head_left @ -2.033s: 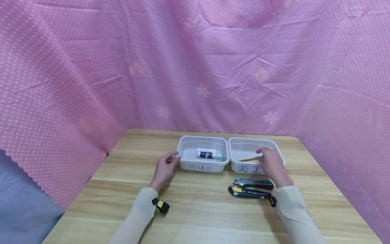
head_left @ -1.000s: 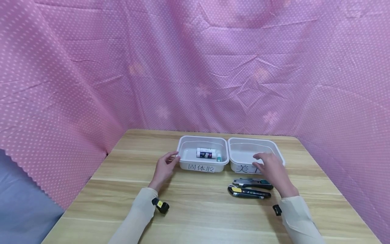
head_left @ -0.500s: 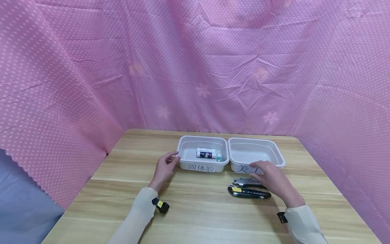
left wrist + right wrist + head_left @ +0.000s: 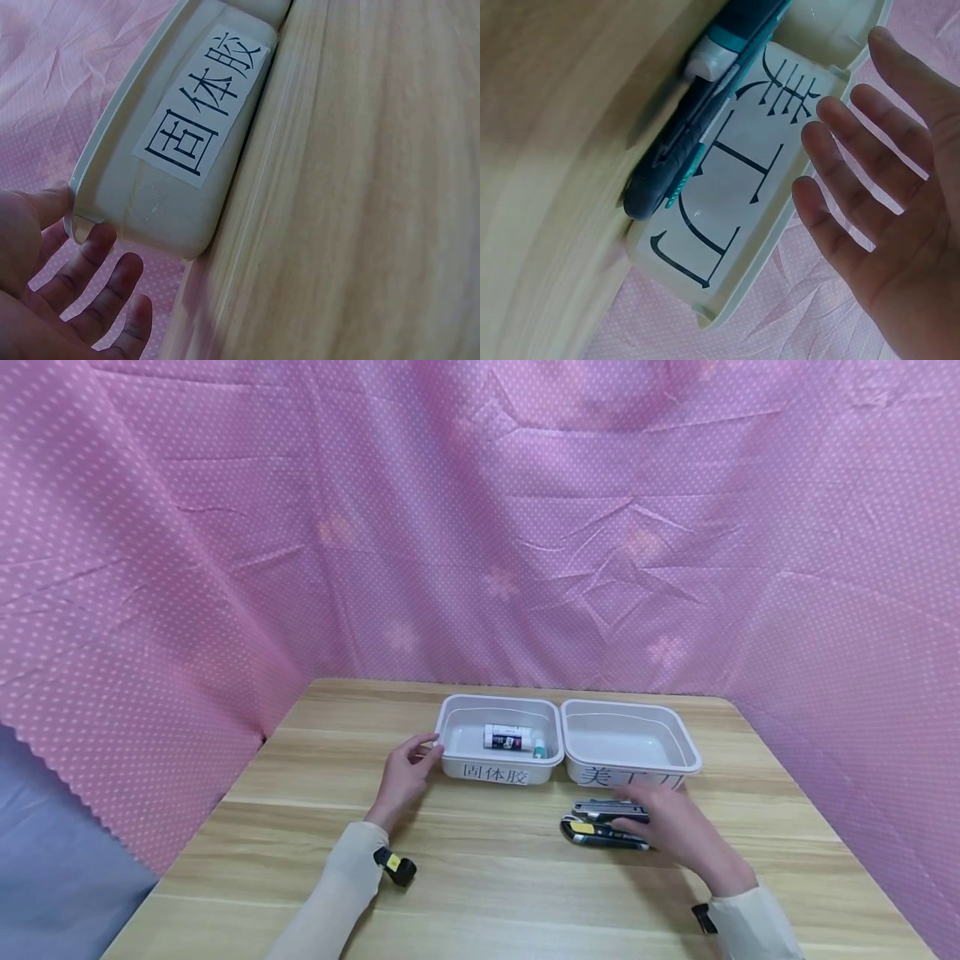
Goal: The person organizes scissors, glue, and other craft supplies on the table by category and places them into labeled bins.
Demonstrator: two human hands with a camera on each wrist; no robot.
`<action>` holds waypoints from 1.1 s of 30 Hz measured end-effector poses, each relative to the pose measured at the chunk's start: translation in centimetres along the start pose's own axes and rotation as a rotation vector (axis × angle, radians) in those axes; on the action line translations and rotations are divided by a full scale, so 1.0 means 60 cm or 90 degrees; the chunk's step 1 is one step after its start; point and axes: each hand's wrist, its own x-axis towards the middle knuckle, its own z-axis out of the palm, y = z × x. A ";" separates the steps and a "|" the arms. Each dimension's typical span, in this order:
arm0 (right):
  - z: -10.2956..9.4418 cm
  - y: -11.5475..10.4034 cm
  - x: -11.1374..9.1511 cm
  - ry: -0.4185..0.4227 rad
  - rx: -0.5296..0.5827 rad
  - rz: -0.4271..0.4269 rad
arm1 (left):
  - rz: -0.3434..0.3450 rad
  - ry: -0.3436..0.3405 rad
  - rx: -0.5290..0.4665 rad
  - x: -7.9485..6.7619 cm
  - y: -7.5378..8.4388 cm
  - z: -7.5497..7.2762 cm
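My left hand [image 4: 405, 779] pinches the near-left rim corner of a white plastic box [image 4: 169, 214] labelled 固体胶; the other fingers hang loose. Inside that box lie several glue sticks [image 4: 506, 742], one with a navy label. My right hand [image 4: 671, 827] hovers over two utility knives [image 4: 592, 835] lying side by side in front of the second box. Its fingers are spread and grip nothing, as the right wrist view shows. One knife is black with a yellow part; the other is grey and dark green [image 4: 667, 161]. My right hand covers their right ends.
The second white plastic box [image 4: 630, 706], labelled 美工刀, stands against the first one's right side. Both sit toward the back of a wood-grain table [image 4: 480, 877]. A pink dotted cloth [image 4: 480, 527] hangs behind and at the sides.
My right hand held a yellowish slim item in the right box, let go, and moved out toward me over the knives. That item is now out of sight. My left hand has stayed put.
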 end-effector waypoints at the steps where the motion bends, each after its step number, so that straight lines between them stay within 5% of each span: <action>1: 0.000 -0.001 -0.002 -0.006 0.001 0.001 | 0.000 0.000 0.001 0.000 0.000 0.000; 11: 0.009 -0.003 -0.016 -0.038 -0.027 0.016 | 0.021 0.006 0.010 0.001 -0.003 0.001; 33: 0.027 -0.005 -0.004 -0.162 0.001 0.010 | -0.008 -0.005 0.004 -0.002 0.002 -0.002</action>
